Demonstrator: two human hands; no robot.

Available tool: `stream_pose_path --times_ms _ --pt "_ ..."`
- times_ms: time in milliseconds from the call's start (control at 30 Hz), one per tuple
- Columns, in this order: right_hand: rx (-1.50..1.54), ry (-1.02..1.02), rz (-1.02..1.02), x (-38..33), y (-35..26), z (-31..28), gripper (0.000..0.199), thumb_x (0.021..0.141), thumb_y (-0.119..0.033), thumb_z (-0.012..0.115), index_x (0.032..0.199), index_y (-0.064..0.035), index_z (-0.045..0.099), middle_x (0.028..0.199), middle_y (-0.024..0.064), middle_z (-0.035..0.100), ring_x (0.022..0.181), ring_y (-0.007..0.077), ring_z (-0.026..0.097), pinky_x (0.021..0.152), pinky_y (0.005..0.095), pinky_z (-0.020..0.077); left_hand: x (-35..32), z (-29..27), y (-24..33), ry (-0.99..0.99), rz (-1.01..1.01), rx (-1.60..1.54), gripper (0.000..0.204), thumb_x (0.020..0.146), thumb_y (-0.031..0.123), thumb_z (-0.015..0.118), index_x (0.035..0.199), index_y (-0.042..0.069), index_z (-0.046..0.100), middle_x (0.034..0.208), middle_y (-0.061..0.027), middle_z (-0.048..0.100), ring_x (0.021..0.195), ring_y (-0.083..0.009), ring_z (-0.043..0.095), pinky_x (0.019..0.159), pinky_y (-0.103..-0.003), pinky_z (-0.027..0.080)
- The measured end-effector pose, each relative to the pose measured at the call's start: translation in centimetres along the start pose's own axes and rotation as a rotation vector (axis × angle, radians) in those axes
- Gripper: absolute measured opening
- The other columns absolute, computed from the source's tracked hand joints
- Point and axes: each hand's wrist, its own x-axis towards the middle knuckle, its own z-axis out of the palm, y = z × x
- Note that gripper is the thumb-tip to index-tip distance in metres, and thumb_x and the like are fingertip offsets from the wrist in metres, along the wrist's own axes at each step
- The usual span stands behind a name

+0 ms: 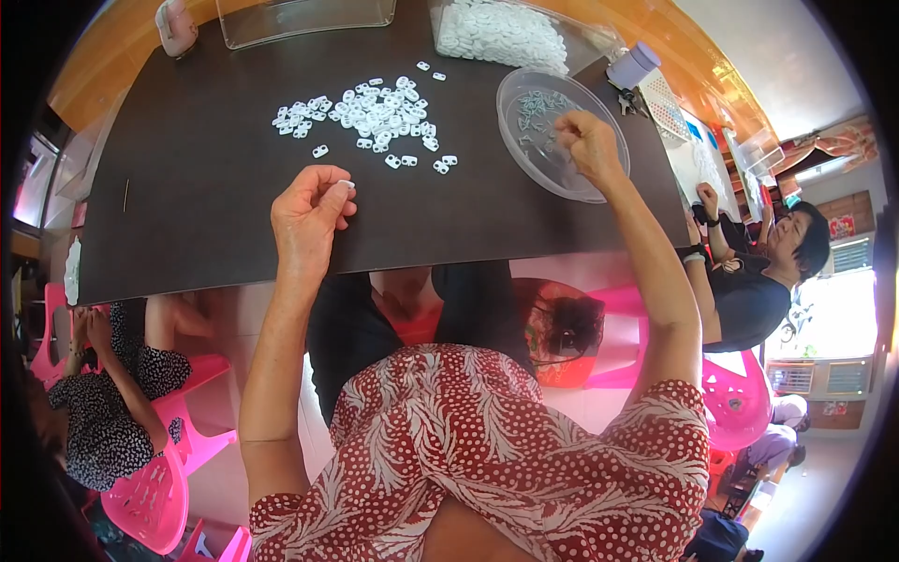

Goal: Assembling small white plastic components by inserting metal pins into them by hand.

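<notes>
My left hand (309, 214) is closed near the table's front edge, with a small white plastic piece (347, 184) pinched between thumb and forefinger. Past it lies a loose pile of similar white two-holed plastic pieces (379, 114), with a few strays around. On the right, my right hand (588, 145) reaches into a round clear plastic bowl (546, 182). Its fingers are drawn together above small greyish metal parts (538, 110) in the bowl. Whatever those fingertips hold, if anything, is too small to make out.
At the back stand a clear bin (501, 33) heaped with white pieces and a clear tray (309, 37). A lavender cup (634, 66) and keys (629, 101) lie right of the bowl. Other people sit on both sides near pink chairs (735, 398).
</notes>
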Motion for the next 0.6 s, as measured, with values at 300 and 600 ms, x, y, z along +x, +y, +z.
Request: stream_pose_path --times_ms 300,600 --pt "-0.134 0.001 -0.052 0.0 1.5 0.1 0.014 0.070 -0.008 0.059 0.081 -0.0080 0.067 0.074 0.0122 0.059 0.078 0.0311 0.059 0.068 0.0402 0.0459 -0.6 0.4 0.4 0.026 0.072 0.076 0.007 0.081 0.005 0.065 0.088 0.004 0.065 0.073 0.0032 0.059 0.062 -0.0037 0.052 0.051 -0.017 0.039" --pt "-0.165 0.034 -0.116 0.0 0.3 0.1 0.006 0.070 -0.007 0.059 0.075 -0.0056 0.063 0.073 0.0120 0.057 0.078 0.0320 0.057 0.068 0.0422 0.0444 -0.8 0.0 -0.1 0.032 0.027 0.038 0.007 0.081 0.005 0.065 0.088 0.003 0.065 0.073 0.0034 0.059 0.062 -0.0035 0.052 0.052 -0.017 0.039"
